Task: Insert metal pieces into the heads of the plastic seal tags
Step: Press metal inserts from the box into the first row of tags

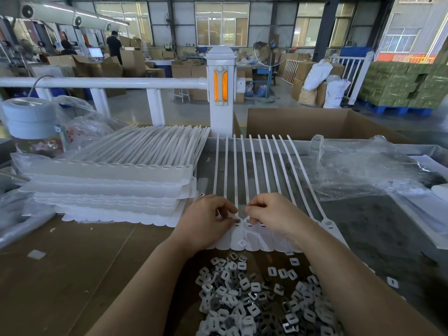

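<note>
A strip of joined white plastic seal tags (257,166) lies flat on the table, tails pointing away, heads near me. My left hand (208,220) and my right hand (274,214) sit side by side over the heads, fingers curled. The left fingertips pinch a small dark metal piece (237,221) at one head. The right fingertips press on the neighbouring head (249,223); what they hold is hidden. A heap of small metal pieces with white caps (257,294) lies between my forearms. One loose cap (242,243) rests on the strip.
A stack of white tag strips (116,180) stands at the left. Clear plastic bags (358,166) lie at the right, an open cardboard box (315,122) behind. Rolls of white tape (29,117) stand far left, a white railing post (221,93) behind the table.
</note>
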